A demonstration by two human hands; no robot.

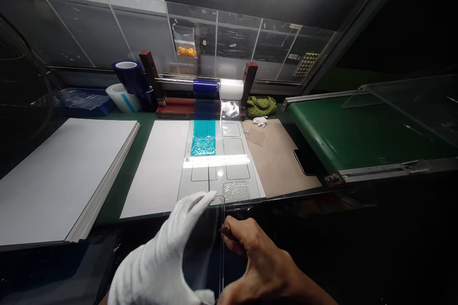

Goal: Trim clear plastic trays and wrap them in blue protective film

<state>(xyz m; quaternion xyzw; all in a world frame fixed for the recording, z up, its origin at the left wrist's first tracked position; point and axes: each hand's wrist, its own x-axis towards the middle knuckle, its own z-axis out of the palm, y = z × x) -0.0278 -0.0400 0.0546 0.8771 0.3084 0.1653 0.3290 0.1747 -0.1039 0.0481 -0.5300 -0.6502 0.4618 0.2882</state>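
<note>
My left hand (pixel 157 252), in a white glove, is curled round a clear, thin rectangular panel (pixel 203 252) and grips it at the edges. My bare right hand (pixel 268 257) pinches a small dark pointed tool (pixel 228 233) close to the panel's right edge; its exact kind is hard to make out. Beyond the hands lies a board (pixel 219 171) with printed rectangular outlines. A teal film strip (pixel 203 136) runs down it from a blue film roll (pixel 205 88), beside a clear film roll (pixel 231 89). A bubbled clear film piece (pixel 235 192) rests near the board's front edge.
A thick paper stack (pixel 67 171) is on the left, with more tape rolls (pixel 127 78) behind it. Brown card (pixel 282 167) and a phone (pixel 304 162) lie to the right, near a green conveyor belt (pixel 358 128). Wooden posts (pixel 249 81) hold the roll bar.
</note>
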